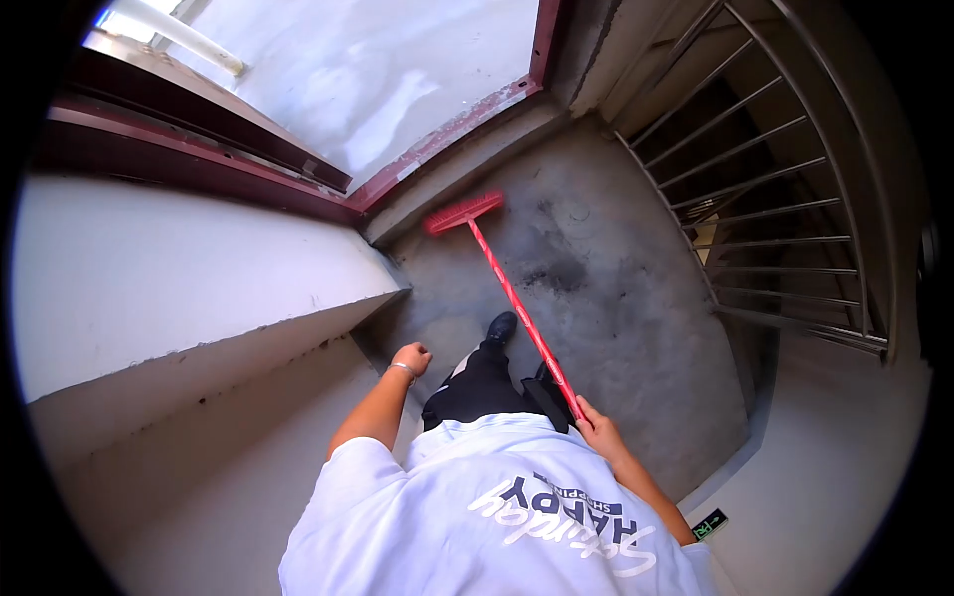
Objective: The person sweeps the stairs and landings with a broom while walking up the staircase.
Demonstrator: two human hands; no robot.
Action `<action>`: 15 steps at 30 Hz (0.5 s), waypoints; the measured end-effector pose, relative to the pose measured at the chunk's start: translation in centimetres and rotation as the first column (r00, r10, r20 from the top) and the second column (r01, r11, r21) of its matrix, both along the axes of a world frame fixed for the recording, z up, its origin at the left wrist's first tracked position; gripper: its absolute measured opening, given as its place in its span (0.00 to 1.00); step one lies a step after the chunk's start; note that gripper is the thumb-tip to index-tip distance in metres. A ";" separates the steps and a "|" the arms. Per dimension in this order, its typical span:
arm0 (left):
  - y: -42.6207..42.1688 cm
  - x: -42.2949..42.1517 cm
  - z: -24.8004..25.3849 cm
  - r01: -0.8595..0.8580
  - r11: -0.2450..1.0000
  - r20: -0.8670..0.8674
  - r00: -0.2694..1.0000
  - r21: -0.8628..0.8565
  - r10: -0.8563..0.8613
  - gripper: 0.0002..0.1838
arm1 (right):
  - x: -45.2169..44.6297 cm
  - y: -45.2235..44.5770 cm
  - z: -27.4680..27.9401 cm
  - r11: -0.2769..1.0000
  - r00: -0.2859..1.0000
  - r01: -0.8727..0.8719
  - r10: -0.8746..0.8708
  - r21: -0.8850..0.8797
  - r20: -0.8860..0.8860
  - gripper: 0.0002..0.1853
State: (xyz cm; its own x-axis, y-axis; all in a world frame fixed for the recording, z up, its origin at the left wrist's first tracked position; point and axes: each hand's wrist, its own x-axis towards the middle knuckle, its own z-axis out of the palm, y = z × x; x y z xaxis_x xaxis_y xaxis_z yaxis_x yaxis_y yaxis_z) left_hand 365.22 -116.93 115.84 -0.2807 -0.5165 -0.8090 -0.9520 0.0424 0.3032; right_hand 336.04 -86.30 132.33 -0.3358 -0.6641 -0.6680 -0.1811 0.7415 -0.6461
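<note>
My right hand (594, 427) is wrapped round the upper end of a red broom's handle (521, 310), low and right of centre. The handle slants up and left to the broom's red head (464, 212), whose bristles are near the raised concrete sill below the door frame. My left hand (412, 360), with a bracelet at the wrist, hangs apart from the broom on the left. Its fingers are curled in, and nothing shows in them.
Grey concrete floor (636, 358) has dark smudges right of the broom. A metal railing (765, 209) borders a stairwell at the right. A dark red door frame (437, 149) stands upper left, beside a white wall ledge (189, 268). A green exit sign (709, 524) is low right.
</note>
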 end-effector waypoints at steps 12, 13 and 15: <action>13.1 -1.9 0.5 -0.055 0.998 -0.016 0.998 0.024 0.055 0.17 | -1.7 2.3 -4.2 0.994 0.984 -0.101 0.094 0.034 0.154 0.24; 14.5 -1.9 0.5 -0.105 0.994 -0.055 0.993 0.012 0.105 0.17 | -1.6 3.9 -4.0 0.988 0.987 -0.139 0.143 -0.061 0.070 0.24; 16.9 -1.5 0.5 -0.147 0.989 -0.072 0.986 0.010 0.147 0.17 | -1.6 5.9 -4.8 0.957 0.974 -0.226 0.220 -0.182 -0.053 0.26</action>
State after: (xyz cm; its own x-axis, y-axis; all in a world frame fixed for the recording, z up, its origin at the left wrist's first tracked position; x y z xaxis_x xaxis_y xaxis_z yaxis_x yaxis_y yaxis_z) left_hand 363.72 -100.02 116.34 -0.2598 -0.5532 -0.7915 -0.9232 -0.0981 0.3715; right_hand 334.42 -80.39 127.54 -0.1839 -0.8361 -0.5168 -0.3512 0.5470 -0.7599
